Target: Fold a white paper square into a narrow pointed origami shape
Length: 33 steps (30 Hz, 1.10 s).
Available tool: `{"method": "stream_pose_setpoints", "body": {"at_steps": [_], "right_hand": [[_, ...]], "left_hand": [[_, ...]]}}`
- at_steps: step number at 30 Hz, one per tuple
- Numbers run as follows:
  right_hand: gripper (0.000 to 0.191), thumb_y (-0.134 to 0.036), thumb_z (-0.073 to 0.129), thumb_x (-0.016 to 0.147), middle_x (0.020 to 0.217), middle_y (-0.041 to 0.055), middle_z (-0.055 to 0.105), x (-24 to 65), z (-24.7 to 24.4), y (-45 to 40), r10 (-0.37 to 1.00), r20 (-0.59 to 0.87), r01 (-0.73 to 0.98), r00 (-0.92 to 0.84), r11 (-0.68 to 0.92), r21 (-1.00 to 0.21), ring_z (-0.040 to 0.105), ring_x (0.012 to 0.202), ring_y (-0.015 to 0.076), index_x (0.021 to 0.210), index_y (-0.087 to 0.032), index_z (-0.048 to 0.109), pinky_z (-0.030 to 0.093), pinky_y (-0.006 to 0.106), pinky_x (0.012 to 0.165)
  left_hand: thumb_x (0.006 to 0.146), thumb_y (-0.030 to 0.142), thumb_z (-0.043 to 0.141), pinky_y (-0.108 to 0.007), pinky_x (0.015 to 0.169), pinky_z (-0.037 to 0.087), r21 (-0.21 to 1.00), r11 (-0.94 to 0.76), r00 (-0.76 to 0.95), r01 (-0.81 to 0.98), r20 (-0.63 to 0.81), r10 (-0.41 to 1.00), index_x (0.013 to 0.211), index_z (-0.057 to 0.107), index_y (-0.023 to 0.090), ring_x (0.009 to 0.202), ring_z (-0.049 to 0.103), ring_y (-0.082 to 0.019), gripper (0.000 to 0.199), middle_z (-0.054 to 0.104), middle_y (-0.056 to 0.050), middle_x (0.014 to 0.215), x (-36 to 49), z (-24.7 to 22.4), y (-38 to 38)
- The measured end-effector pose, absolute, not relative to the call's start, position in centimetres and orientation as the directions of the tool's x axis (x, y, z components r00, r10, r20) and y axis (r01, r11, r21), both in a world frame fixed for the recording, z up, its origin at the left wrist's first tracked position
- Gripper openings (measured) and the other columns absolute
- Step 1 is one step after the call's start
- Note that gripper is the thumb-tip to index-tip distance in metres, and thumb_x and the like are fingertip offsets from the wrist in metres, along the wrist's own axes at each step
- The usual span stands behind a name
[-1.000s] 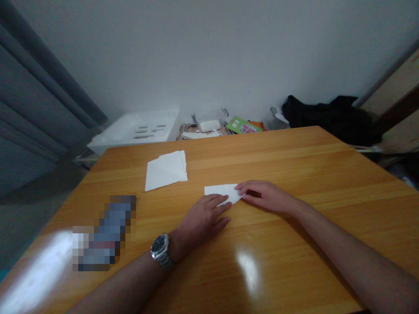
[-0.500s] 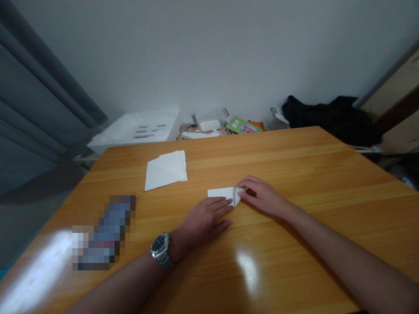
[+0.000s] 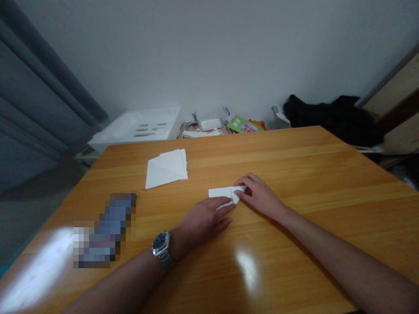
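A small white paper napkin (image 3: 220,192), folded into a strip, lies on the wooden table between my hands. Its right end is folded over at an angle into a pointed flap. My left hand (image 3: 206,218), below a metal wristwatch (image 3: 162,246), lies flat with outstretched fingers resting on the strip's lower edge. At the pointed end, my right hand (image 3: 258,194) pinches the flap between thumb and fingers. Farther left lies a stack of white napkins (image 3: 166,168), apart from both hands.
A pixelated dark oblong object (image 3: 106,231) lies at the table's left side. Beyond the far edge of the table (image 3: 294,152) are a white moulded tray (image 3: 131,124), a green booklet (image 3: 244,124) and a black cloth heap (image 3: 327,117). A grey curtain (image 3: 39,87) hangs at left.
The flap at the napkin's right end, raised before, now lies flatter against the strip. My right hand has shifted slightly left; my left hand stays almost in place.
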State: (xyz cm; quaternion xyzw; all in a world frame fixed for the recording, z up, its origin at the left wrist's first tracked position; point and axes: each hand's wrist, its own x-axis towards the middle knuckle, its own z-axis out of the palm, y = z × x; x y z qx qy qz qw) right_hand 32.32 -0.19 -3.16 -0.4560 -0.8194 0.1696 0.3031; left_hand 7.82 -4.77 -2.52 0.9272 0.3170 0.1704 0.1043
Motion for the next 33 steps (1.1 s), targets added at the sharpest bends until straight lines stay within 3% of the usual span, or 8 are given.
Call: {"method": "stream_pose_setpoints", "body": {"at_steps": [33], "right_hand": [[0.009, -0.026, 0.066, 0.091, 0.099, 0.007, 0.061, 31.54, -3.44, -0.18, 0.86, 0.346, 0.717, -0.376, 0.506, -0.48, 0.056, 0.095, 0.0251, 0.098, -0.022, 0.064, 0.046, 0.039, 0.087]], "left_hand": [[0.103, 0.034, 0.046, -0.037, 0.096, 0.058, 0.28, -0.759, 0.729, 0.588, 0.222, 0.647, 0.133, 0.06, 0.023, 0.118, 0.065, -0.023, 0.035, 0.059, -0.005, 0.142, 7.86, -2.15, -4.81]]}}
